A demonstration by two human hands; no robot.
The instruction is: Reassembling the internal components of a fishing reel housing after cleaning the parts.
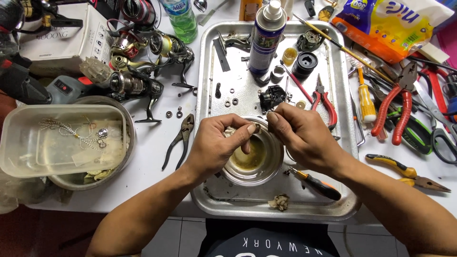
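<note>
Over the small metal bowl point(252, 159) at the near middle of the steel tray point(209, 95), both hands meet around a tiny ring-shaped part point(257, 127), likely a bearing or washer. The left hand point(221, 143) pinches that ring between thumb and fingertips, seemingly with a bit of pale cloth bunched in the palm; the right hand point(300, 135) closes its thumb and forefinger on the same ring from the other side. To do this well, I judge the ring should stay directly above the bowl so drips or a slip land in it, with light pressure and slow turning. That bowl holds a shallow pool of yellowish liquid. On the tray lie an upright spray can point(266, 35) at the far side, a black reel body point(272, 97), loose washers point(231, 102), red-handled pliers point(324, 102) and an orange-and-black screwdriver point(316, 184). At the left, a clear plastic tub point(62, 140) sits in a larger metal basin point(128, 143) and holds a feathery lure and small metal bits.
</note>
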